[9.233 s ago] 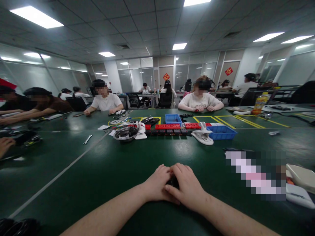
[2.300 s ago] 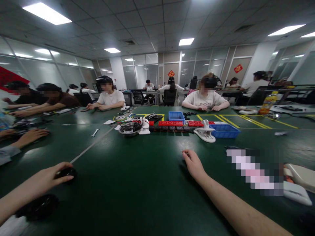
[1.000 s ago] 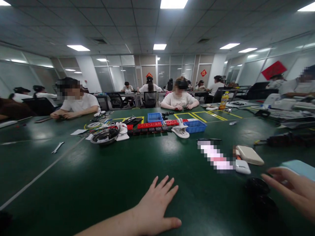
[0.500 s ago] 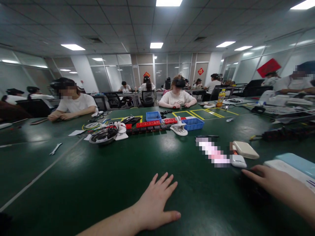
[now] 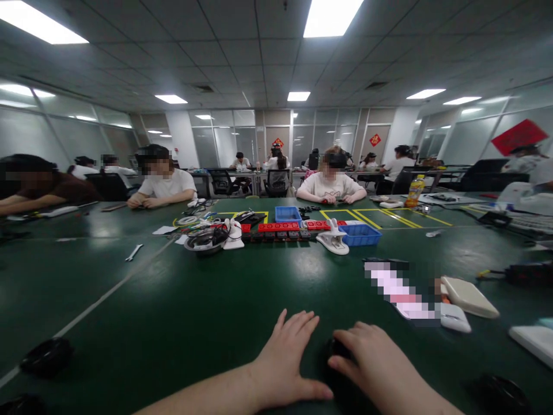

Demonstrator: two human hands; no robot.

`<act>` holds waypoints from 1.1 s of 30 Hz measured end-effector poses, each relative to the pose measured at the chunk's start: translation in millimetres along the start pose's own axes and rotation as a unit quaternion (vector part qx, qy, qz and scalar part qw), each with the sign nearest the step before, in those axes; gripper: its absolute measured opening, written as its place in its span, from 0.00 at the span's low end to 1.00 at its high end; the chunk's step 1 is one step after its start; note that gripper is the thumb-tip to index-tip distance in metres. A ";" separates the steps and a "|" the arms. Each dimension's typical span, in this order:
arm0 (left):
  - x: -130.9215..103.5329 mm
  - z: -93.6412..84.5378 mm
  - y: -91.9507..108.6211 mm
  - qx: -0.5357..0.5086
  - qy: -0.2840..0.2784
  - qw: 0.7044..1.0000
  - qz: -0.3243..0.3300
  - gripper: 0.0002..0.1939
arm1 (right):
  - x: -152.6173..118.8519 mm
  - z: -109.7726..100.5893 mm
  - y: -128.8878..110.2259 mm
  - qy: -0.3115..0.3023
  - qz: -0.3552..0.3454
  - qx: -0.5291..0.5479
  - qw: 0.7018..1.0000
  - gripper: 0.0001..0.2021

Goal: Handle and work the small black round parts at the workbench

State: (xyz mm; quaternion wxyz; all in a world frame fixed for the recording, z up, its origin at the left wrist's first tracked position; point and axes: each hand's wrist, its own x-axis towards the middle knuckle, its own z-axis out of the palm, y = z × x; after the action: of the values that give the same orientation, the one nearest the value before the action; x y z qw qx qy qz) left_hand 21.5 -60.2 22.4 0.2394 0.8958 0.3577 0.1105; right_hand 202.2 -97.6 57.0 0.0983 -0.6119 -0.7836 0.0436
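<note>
On the green table (image 5: 173,328) my left hand (image 5: 289,357) lies with its fingers spread and the thumb out to the right, holding nothing. Just to its right, my right hand (image 5: 367,357) is curled over a black rounded object (image 5: 339,348); most of that object is hidden under the fingers and in shadow. Another black round object (image 5: 503,395) sits at the lower right, and a similar one (image 5: 47,356) rests at the lower left.
Ahead are blue bins (image 5: 360,233), a red and black strip of blocks (image 5: 283,229), a white clamp (image 5: 333,237) and a metal bowl of cables (image 5: 206,241). A wrench (image 5: 133,252) lies left; a white case (image 5: 453,317) lies right. People sit across the table.
My right hand has moved left from beside the white case to close by my left hand, with the black object under it. The view has turned right and tilted up, showing more black objects.
</note>
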 end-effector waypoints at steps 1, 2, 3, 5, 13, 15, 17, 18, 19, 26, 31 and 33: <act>-1.1 -0.7 -2.5 -0.004 0.014 1.000 -0.016 0.49 | 6.9 1.6 -12.3 -0.007 -0.014 -0.006 1.000 0.05; -2.3 -2.3 -5.4 -0.006 0.029 0.999 -0.035 0.48 | 14.2 3.2 -22.7 -0.013 -0.025 -0.009 1.000 0.05; -3.7 -4.6 -8.5 -0.005 0.042 0.998 -0.051 0.47 | 21.5 4.7 -31.4 -0.014 -0.035 -0.009 0.999 0.05; -6.3 -10.8 -15.6 0.006 0.068 0.995 -0.069 0.43 | 35.4 7.4 -44.6 -0.008 -0.049 0.002 0.999 0.06; -4.2 -29.2 -41.5 0.078 0.052 0.991 -0.095 0.20 | 63.7 18.2 -54.9 -0.022 -0.060 0.074 0.995 0.09; -0.5 -28.8 -43.5 0.088 0.062 0.991 -0.085 0.20 | 65.3 24.0 -51.8 -0.003 -0.070 0.077 0.995 0.09; 3.9 -26.1 -45.3 0.094 0.071 0.989 -0.086 0.21 | 66.8 30.5 -48.7 0.022 -0.090 0.075 0.993 0.08; 6.0 -24.1 -46.4 0.095 0.075 0.989 -0.089 0.21 | 67.6 33.5 -47.2 0.033 -0.102 0.073 0.991 0.08; 7.7 -22.0 -47.8 0.096 0.079 0.988 -0.093 0.21 | 68.6 36.3 -45.8 0.043 -0.114 0.071 0.990 0.07; 0.1 -17.2 -55.5 0.038 0.108 0.991 -0.072 0.27 | 72.2 47.3 -37.2 0.077 -0.156 0.080 0.982 0.06; -2.9 -13.3 -58.1 0.029 0.122 0.990 -0.067 0.22 | 72.6 50.0 -34.2 0.107 -0.167 0.117 0.973 0.20; -1.4 -10.8 -59.6 0.035 0.124 0.989 -0.069 0.20 | 72.8 50.7 -35.2 0.094 -0.161 0.125 0.974 0.17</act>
State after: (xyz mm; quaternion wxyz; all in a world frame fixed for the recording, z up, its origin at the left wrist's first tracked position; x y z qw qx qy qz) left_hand -18.6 -19.8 1.4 0.1693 0.8564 0.4487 0.1913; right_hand 141.3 -33.2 21.5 0.2533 -0.4616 -0.8475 0.0671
